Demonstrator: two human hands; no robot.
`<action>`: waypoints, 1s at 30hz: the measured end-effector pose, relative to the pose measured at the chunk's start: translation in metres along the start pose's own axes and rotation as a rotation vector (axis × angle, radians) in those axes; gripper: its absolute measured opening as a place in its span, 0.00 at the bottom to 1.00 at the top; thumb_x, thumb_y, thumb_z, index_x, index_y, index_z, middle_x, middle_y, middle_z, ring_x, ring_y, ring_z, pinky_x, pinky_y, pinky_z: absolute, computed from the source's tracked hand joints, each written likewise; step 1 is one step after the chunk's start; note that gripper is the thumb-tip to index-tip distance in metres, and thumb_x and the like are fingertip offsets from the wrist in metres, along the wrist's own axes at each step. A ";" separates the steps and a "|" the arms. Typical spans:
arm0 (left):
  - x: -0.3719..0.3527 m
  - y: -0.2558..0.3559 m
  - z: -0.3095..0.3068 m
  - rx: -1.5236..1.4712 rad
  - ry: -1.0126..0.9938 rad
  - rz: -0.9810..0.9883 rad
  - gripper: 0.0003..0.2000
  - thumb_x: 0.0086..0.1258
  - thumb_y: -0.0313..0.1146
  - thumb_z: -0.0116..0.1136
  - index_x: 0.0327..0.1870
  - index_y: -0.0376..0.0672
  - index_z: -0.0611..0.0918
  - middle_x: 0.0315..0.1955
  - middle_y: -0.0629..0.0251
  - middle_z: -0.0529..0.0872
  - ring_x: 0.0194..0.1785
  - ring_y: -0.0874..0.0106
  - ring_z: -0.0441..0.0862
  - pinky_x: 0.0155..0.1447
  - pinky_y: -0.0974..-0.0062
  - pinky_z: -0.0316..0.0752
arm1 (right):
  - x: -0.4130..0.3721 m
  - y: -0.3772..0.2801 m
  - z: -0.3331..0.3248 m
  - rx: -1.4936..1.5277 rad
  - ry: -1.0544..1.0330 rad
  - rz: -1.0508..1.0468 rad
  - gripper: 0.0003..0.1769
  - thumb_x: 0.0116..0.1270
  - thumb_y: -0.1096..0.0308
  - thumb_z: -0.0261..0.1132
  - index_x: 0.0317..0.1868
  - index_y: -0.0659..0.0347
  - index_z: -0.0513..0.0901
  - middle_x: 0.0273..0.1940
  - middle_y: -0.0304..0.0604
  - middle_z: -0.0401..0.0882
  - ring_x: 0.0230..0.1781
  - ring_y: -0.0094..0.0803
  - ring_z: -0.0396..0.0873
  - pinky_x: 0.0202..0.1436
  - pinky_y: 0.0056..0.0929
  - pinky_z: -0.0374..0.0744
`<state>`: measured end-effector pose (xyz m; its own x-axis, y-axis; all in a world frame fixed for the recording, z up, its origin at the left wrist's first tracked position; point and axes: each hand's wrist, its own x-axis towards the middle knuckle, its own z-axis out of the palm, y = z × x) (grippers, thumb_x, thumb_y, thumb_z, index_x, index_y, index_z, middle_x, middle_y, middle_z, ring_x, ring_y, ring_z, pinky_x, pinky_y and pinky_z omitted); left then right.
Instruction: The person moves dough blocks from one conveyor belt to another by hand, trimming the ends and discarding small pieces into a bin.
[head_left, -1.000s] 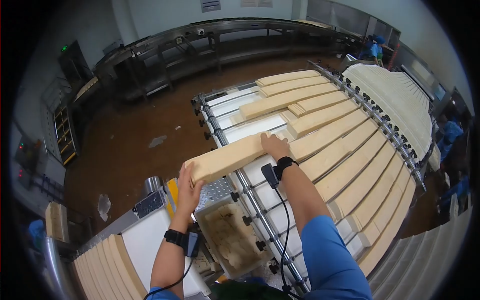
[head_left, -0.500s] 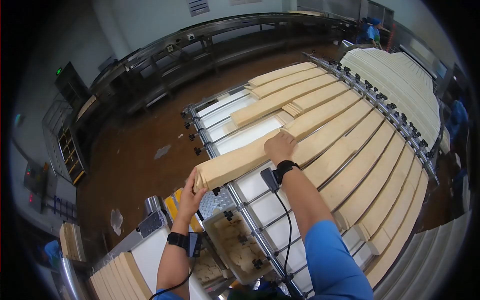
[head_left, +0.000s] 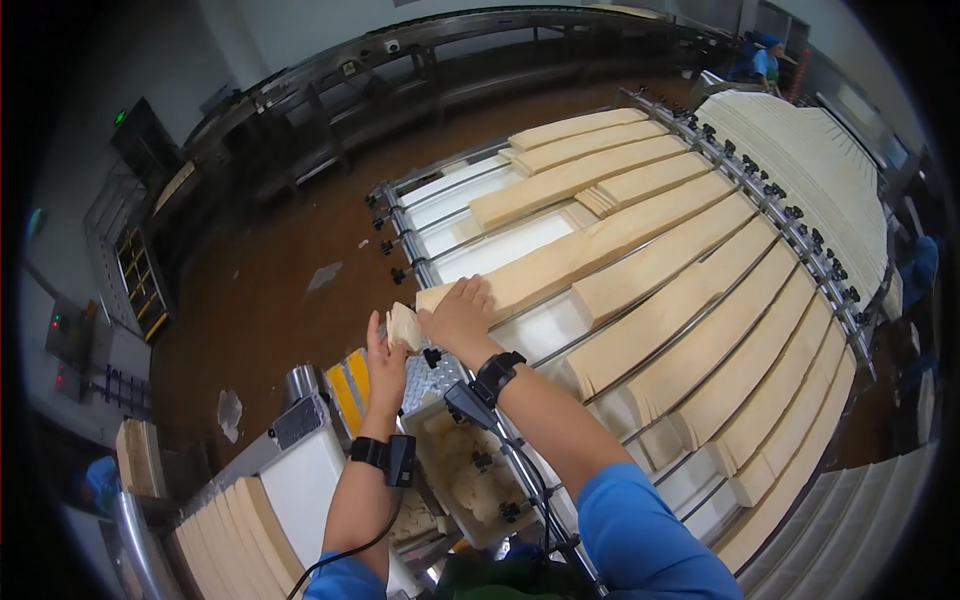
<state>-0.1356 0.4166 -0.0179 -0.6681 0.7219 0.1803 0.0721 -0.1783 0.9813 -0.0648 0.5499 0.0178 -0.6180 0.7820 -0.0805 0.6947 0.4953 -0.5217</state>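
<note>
My left hand (head_left: pixel 388 370) is closed around a small stack of cream, thin dough-like sheets (head_left: pixel 403 328), its thumb and fingers on either side. The stack is tilted, just off the near end of a long layered dough strip (head_left: pixel 560 258). On top of that strip's near end lies my right hand (head_left: pixel 460 315), its fingers stretched across the surface and its palm close to the small stack. Black bands with small boxes and cables sit on both wrists. Parallel to this strip, more long strips (head_left: pixel 690 310) lie in lanes between metal rods.
Under the table edge stands a bin (head_left: pixel 465 480) with dough scraps. Lower left, several upright slabs (head_left: pixel 225 540) rest on a white surface (head_left: pixel 300 500). A metal rail with black knobs (head_left: pixel 780 205) crosses the far side. A person in blue (head_left: pixel 765 65) stands at the back right.
My right hand has slid along the strip toward my left hand. The strip's near end is now separate from the small stack in my left hand, which has moved slightly closer to me.
</note>
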 end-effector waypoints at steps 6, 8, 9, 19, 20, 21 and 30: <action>-0.062 0.005 -0.017 0.424 0.377 0.077 0.33 0.69 0.20 0.47 0.75 0.40 0.51 0.66 0.46 0.68 0.71 0.61 0.65 0.73 0.65 0.56 | -0.005 -0.005 0.022 0.074 0.206 0.044 0.48 0.57 0.50 0.65 0.66 0.82 0.61 0.70 0.72 0.56 0.74 0.63 0.48 0.76 0.49 0.50; -0.092 0.009 -0.023 0.419 0.397 0.068 0.34 0.68 0.21 0.48 0.75 0.39 0.53 0.67 0.46 0.66 0.72 0.59 0.63 0.73 0.61 0.54 | -0.010 -0.006 0.001 0.191 0.130 0.003 0.43 0.55 0.54 0.67 0.61 0.80 0.65 0.65 0.71 0.62 0.72 0.63 0.53 0.74 0.50 0.55; -0.109 0.015 -0.023 0.432 0.401 0.065 0.33 0.67 0.20 0.48 0.74 0.39 0.54 0.66 0.47 0.66 0.71 0.59 0.64 0.73 0.62 0.55 | -0.014 -0.006 -0.010 0.307 0.053 -0.038 0.37 0.53 0.58 0.69 0.56 0.78 0.70 0.60 0.70 0.69 0.69 0.62 0.58 0.71 0.51 0.59; -0.259 0.036 -0.092 0.248 0.564 -0.104 0.31 0.68 0.18 0.45 0.73 0.41 0.56 0.59 0.54 0.71 0.56 0.69 0.75 0.60 0.73 0.70 | -0.043 0.127 -0.062 0.093 0.414 0.193 0.42 0.55 0.51 0.66 0.64 0.71 0.66 0.60 0.62 0.68 0.63 0.57 0.64 0.67 0.56 0.59; -0.266 0.037 -0.095 0.245 0.577 -0.101 0.31 0.68 0.18 0.45 0.73 0.41 0.56 0.59 0.54 0.71 0.56 0.69 0.75 0.60 0.73 0.70 | -0.043 0.136 -0.063 0.091 0.411 0.180 0.42 0.55 0.51 0.66 0.64 0.71 0.66 0.60 0.62 0.68 0.63 0.57 0.64 0.67 0.56 0.59; -0.273 0.038 -0.098 0.246 0.573 -0.112 0.31 0.68 0.17 0.44 0.73 0.41 0.56 0.59 0.54 0.71 0.55 0.69 0.75 0.59 0.74 0.71 | -0.039 0.144 -0.059 -0.096 0.452 0.184 0.42 0.55 0.52 0.66 0.64 0.71 0.66 0.61 0.60 0.67 0.64 0.55 0.63 0.67 0.57 0.59; -0.335 0.065 -0.144 0.252 0.602 -0.100 0.32 0.68 0.16 0.43 0.74 0.42 0.55 0.57 0.56 0.71 0.52 0.72 0.76 0.54 0.78 0.72 | -0.043 0.153 -0.058 -0.310 0.269 0.278 0.49 0.56 0.53 0.66 0.71 0.72 0.58 0.74 0.58 0.51 0.74 0.58 0.50 0.74 0.58 0.49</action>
<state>-0.0136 0.0667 -0.0241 -0.9728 0.2137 0.0898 0.1101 0.0853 0.9902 0.0890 0.6140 -0.0095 -0.3052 0.9502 0.0629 0.9217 0.3113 -0.2316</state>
